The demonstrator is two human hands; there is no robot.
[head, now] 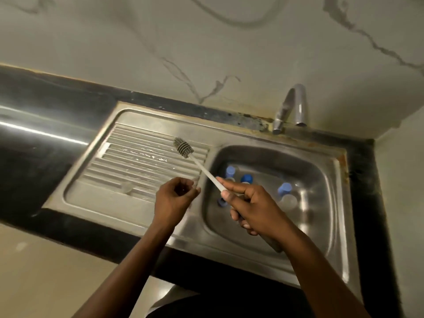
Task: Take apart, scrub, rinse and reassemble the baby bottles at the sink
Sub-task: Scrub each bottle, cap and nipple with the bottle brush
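Observation:
My right hand (250, 207) grips the white handle of a bottle brush (202, 168). Its grey ribbed head (182, 148) points up and left over the drainboard. My left hand (175, 198) hovers at the drainboard's right edge, fingers curled round what looks like a small clear bottle part (195, 183), which is faint and hard to make out. Several baby bottles with blue caps stand in the sink basin (321, 180): one at the back left (230, 172), one beside it (246, 179), one further right (284, 188). My right hand partly hides another blue cap (221, 202).
A small clear round piece (126, 187) lies on the ribbed steel drainboard (137, 161). The chrome tap (291, 106) stands behind the basin with no water running. Black countertop (46, 115) surrounds the sink and a marbled wall rises behind it.

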